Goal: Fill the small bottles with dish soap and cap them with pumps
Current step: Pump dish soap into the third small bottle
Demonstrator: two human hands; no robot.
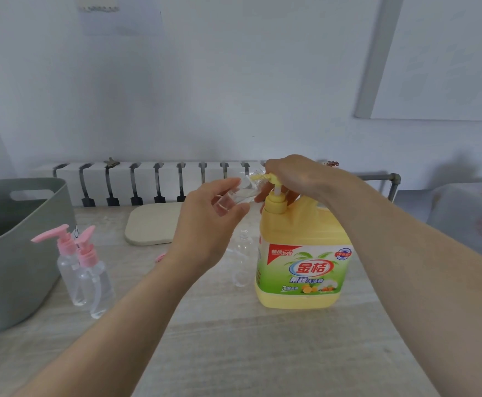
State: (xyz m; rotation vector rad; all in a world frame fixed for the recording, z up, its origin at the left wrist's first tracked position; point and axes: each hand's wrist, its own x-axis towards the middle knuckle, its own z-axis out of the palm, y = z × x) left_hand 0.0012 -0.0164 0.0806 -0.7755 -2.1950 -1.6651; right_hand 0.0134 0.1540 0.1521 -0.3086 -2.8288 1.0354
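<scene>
1. The big yellow dish soap jug (pixel 300 253) stands on the table (pixel 234 339), at about 3 o'clock from the table's middle. Its body is opaque, so its level does not show.
2. The left hand (pixel 208 224) holds a small clear bottle (pixel 229 197) in the air, tilted, with thumb and fingers curled round it. The bottle's mouth is up against the nozzle of the jug's yellow pump (pixel 272 181). Blur keeps me from telling whether any soap is in it.
3. The right hand (pixel 294 174) lies over the pump's head, fingers curled down around it.
4. An open bottle (pixel 242 253), uncapped and looking empty, stands just beside the jug at its 9 o'clock.
5. At 9 o'clock on the table, the left capped bottle (pixel 69 273) and the right capped bottle (pixel 99 287) stand close together, overlapping from here. Each wears one of the pink pumps (pixel 65 242). Both are see-through, and I cannot tell whether they hold liquid.
6. A grey tub (pixel 19 267) sits at the table's far 9 o'clock edge, its inside in shadow.
7. Counted, there are four small bottles, two fitted pink pumps, one jug, one tub and one beige mat (pixel 154 222) at 12 o'clock. A pink piece (pixel 161 257) peeks out behind the left wrist, too hidden to identify.
8. The jug's label reads 金桔 in large red characters, 果蔬 beneath them, and 3倍 lower left. The remaining print is too small to read.
</scene>
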